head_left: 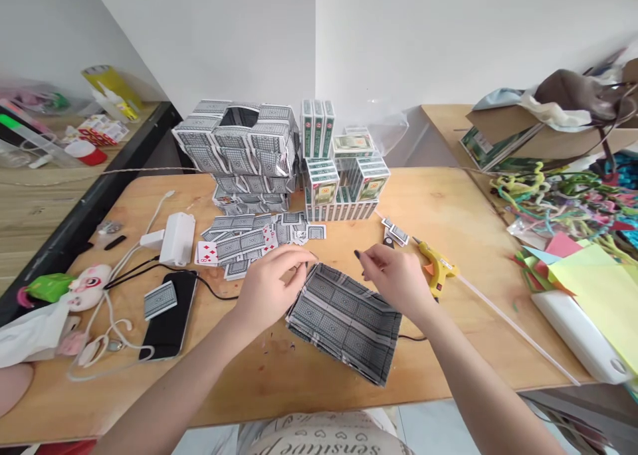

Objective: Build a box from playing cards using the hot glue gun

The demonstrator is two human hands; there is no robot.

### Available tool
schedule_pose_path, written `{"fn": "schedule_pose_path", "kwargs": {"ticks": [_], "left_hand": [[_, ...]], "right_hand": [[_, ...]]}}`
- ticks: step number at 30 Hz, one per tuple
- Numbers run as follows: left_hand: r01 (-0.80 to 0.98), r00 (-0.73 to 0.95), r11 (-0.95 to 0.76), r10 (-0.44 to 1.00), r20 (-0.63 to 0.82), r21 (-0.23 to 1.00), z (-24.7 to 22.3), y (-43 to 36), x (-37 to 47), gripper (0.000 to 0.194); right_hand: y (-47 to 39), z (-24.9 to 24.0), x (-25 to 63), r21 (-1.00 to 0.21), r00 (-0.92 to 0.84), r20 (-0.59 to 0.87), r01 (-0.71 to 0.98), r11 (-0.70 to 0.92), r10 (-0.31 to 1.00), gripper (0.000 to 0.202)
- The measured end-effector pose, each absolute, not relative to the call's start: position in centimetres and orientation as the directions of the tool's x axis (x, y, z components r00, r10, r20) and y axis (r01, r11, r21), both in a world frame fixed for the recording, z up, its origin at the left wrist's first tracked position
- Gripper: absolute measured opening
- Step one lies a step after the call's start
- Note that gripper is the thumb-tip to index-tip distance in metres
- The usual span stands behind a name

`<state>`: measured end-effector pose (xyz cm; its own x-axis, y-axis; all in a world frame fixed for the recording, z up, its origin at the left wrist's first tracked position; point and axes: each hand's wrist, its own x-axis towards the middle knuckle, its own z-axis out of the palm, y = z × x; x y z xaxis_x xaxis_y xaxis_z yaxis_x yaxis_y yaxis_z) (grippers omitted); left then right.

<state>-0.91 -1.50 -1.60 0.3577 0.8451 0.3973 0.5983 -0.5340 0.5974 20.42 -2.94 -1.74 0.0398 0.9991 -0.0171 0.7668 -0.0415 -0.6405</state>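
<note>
White wall [379,36]: bright, paler to the right
Wooden table [448,209]: diffuse light, soft shadows
Clear plastic bag [389,133]: small glare
Cardboard box [563,139]: wide-angle stretch near edge

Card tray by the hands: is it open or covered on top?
Open: the tray faces up, its card-lined inside in plain view, with no cover across it.

Wooden table [428,196], card-covered tray [346,312], loose cards [242,245], glue gun [438,269], possibly scissors [388,242]

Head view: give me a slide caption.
Left hand and right hand at an open grey rectangular box made of playing cards, yellow glue gun on the brown wooden table.
</note>
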Motion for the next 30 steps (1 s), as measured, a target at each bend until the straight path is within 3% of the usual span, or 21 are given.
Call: {"fn": "schedule_pose_path", "kwargs": {"ticks": [3,7,10,13,16,18,20,22,25,27,30], "left_hand": [[0.618,0.367,-0.432,0.897,0.246,0.656,-3.2,-1.3,-1.5,0.018],[0.699,0.329,-0.275,0.943,0.045,0.66,-5.4,-1.9,-1.5,0.016],[0.801,0.323,-0.24,0.944,-0.06,0.549,-6.4,-2.4,-0.9,0.026],[0.878,0.345,-0.253,0.923,-0.172,0.406,-6.7,-2.4,-0.1,0.026],[0.919,0.33,-0.257,0.917,-0.224,0.299,-6.2,-1.9,0.2,0.031],[0.931,0.291,-0.239,0.942,-0.166,0.275,-5.5,-1.4,0.1,0.033],[0.915,0.231,-0.203,0.972,-0.042,0.348,-4.9,-0.9,-0.5,0.031],[0.81,0.145,-0.203,0.978,0.147,0.55,-4.3,-0.7,-1.2,0.032],[0.459,0.006,-0.356,0.917,0.398,0.814,-3.7,-1.0,-2.0,0.05],[0.279,-0.033,-0.451,0.878,0.478,0.848,-3.5,-1.3,-2.1,0.056],[0.197,-0.035,-0.479,0.868,0.495,0.855,-3.4,-1.5,-2.1,0.055]], "right_hand": [[-2.8,-2.8,22.1,-0.53,0.13,0.008,0.841,-0.106,0.991,0.042],[-4.9,-4.3,24.2,-0.506,0.249,-0.075,0.825,-0.252,0.966,0.038],[-7.9,-6.4,25.4,-0.553,0.297,-0.199,0.752,-0.358,0.934,0.042],[-10.4,-8.5,25.5,-0.725,0.165,-0.238,0.626,-0.288,0.957,0.043],[-10.8,-8.8,25.0,-0.767,0.147,-0.388,0.496,-0.407,0.91,0.041],[-10.0,-7.7,24.6,-0.753,0.171,-0.453,0.45,-0.479,0.875,0.04],[-8.7,-6.3,24.2,-0.798,0.18,-0.402,0.413,-0.44,0.898,0.041],[-7.4,-4.9,23.7,-0.893,0.217,-0.229,0.341,-0.294,0.949,0.041],[-6.0,-3.9,22.5,-0.988,0.293,0.068,0.151,0.024,0.954,0.04],[-5.4,-3.8,21.5,-0.988,0.305,0.155,0.04,0.15,0.94,0.035],[-4.7,-4.1,20.5,-0.985,0.293,0.165,0.006,0.171,0.942,0.03]]}}
